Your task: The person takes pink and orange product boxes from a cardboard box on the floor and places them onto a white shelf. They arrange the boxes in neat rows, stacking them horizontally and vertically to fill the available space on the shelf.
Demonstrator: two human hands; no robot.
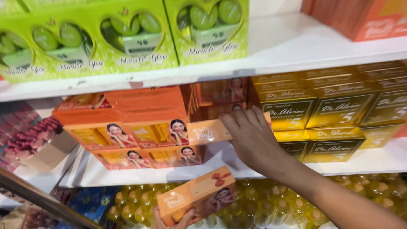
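Reaching in at centre frame: right hand (254,137) spread flat over a slim orange box (211,131), fingers (244,122) curled over its far end, pressing it against the orange stack (136,130) on the middle shelf (394,155). Gripping it firmly, box lying on its side, level with the upper row of that stack. Holding low at bottom centre: left hand (173,226), fingers wrapped round the lower corner of a second orange box (197,194), tilted up to the right, well below the shelf edge (only the lower fingers showing, the rest cut off by the frame).

Judging progress: several matching orange boxes already sitting stacked at centre left, one going in right now, one waiting in the left hand; a bare patch of white shelf between the stack and the gold boxes (338,107) at the right looking like room for more. So partly done, not finished.

Looking at the boxes themselves: long, flat cardboard, bright orange, pale label band on the narrow side; the lower one showing a red ribbon bow and a small portrait on its broad face. Sitting above at upper left, green heart-window boxes (137,35); glinting below, rows of yellow bottles (269,202).
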